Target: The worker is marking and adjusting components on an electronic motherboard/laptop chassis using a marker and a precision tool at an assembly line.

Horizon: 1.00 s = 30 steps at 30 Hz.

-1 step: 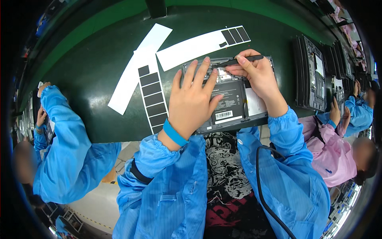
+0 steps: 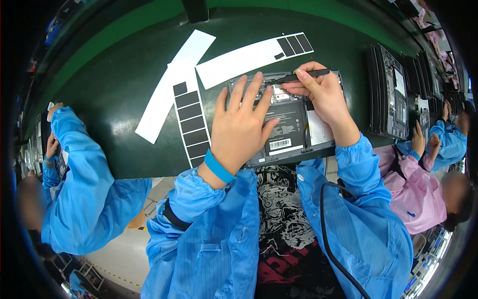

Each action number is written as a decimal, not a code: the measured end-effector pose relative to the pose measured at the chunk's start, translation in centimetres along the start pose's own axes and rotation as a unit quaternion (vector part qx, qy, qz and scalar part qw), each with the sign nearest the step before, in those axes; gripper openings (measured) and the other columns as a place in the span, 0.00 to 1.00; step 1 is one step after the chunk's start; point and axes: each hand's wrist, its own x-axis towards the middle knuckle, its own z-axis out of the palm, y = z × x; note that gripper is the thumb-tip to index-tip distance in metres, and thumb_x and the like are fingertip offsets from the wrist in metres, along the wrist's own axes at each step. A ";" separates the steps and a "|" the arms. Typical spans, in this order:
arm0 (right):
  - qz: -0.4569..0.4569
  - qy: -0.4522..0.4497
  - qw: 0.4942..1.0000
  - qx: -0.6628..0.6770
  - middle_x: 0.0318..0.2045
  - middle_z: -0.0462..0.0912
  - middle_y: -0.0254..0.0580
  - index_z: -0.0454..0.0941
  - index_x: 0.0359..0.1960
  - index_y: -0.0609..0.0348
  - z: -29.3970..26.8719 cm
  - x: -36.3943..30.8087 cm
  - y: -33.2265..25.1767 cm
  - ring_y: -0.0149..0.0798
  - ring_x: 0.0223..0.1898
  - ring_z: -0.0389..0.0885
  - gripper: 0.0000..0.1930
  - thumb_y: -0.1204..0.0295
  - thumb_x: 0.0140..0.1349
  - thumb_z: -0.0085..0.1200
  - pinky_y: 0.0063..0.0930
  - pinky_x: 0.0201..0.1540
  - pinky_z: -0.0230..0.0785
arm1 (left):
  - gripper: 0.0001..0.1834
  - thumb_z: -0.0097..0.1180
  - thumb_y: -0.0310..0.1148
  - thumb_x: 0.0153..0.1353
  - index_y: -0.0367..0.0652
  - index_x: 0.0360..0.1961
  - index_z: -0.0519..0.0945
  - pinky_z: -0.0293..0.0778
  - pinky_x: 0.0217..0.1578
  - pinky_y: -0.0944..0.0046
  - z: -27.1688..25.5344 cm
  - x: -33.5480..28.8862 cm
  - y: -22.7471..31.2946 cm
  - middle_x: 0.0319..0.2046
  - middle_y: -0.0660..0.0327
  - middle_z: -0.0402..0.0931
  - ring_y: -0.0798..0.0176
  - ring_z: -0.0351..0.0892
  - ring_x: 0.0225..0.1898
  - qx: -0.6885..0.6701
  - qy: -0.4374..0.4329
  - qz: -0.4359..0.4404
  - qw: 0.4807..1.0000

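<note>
An opened laptop base (image 2: 326, 151) lies on the bench in front of me, its black battery (image 2: 288, 130) and circuit parts exposed. My left hand (image 2: 242, 117) rests over the left side of the base, fingers spread, a blue band around the wrist. Pinched in my right hand (image 2: 318, 92) is a pair of black tweezers (image 2: 291, 78), pointing left across the far part of the base. Their tips are close to my left index finger; what they touch there is too small to make out.
White backing strips (image 2: 159, 107) with black rectangular stickers (image 2: 191, 111) lie beyond and left of the base. Another strip (image 2: 239, 61) sits behind it. Stacked laptop bases (image 2: 391, 94) stand at the right. Co-workers in blue (image 2: 87, 184) and pink (image 2: 411, 192) flank me.
My hands, the tweezers and the laptop base hold still. At the right, a co-worker's hands have shifted slightly.
</note>
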 end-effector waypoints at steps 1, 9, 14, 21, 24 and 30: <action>-0.003 -0.002 1.000 -0.002 0.39 0.82 0.53 0.71 0.45 0.69 0.0 0.0 0.0 0.45 0.41 0.86 0.13 0.70 0.68 0.53 0.29 0.44 0.82 | 0.30 0.64 0.45 0.53 0.48 0.57 0.76 0.63 0.60 0.44 0.0 0.0 0.0 0.65 0.56 0.63 0.47 0.63 0.64 0.000 0.001 0.001 1.000; -0.045 0.018 0.997 0.058 0.40 0.82 0.51 0.75 0.48 0.68 1.0 -0.5 -0.1 0.44 0.42 0.86 0.16 0.65 0.70 0.50 0.30 0.43 0.81 | 0.29 0.61 0.45 0.56 0.50 0.60 0.74 0.58 0.62 0.40 -0.9 -0.2 -0.2 0.67 0.55 0.61 0.44 0.57 0.67 0.030 0.004 -0.019 0.999; -0.108 0.008 0.991 0.073 0.30 0.82 0.47 0.77 0.45 0.69 -1.1 -0.7 -2.0 0.33 0.27 0.81 0.15 0.66 0.72 0.46 0.24 0.29 0.74 | 0.24 0.59 0.38 0.60 0.45 0.58 0.75 0.62 0.62 0.49 -5.6 -1.7 -3.6 0.63 0.50 0.65 0.42 0.65 0.63 -0.137 0.014 -0.040 0.990; -0.049 -0.075 0.992 -0.090 0.27 0.83 0.47 0.78 0.37 0.68 12.3 4.6 -3.1 0.33 0.26 0.84 0.13 0.67 0.66 0.55 0.22 0.28 0.77 | 0.28 0.60 0.40 0.60 0.44 0.61 0.73 0.60 0.63 0.48 -3.5 -6.0 -9.7 0.64 0.46 0.64 0.41 0.62 0.65 0.001 0.016 -0.117 0.993; -0.051 -0.063 0.983 -0.167 0.25 0.83 0.45 0.78 0.35 0.69 15.2 6.4 -0.5 0.31 0.25 0.84 0.12 0.68 0.66 0.54 0.22 0.27 0.77 | 0.29 0.59 0.43 0.61 0.46 0.62 0.73 0.56 0.64 0.44 -2.7 -6.0 -10.0 0.65 0.46 0.61 0.41 0.59 0.67 0.029 0.002 -0.118 0.993; -0.072 -0.051 0.968 -0.234 0.22 0.83 0.44 0.80 0.34 0.70 15.9 7.1 0.7 0.32 0.24 0.84 0.13 0.68 0.64 0.54 0.23 0.28 0.75 | 0.28 0.56 0.47 0.62 0.54 0.63 0.72 0.53 0.66 0.43 -2.8 -6.1 -9.8 0.66 0.46 0.61 0.42 0.59 0.67 0.058 0.000 -0.114 0.992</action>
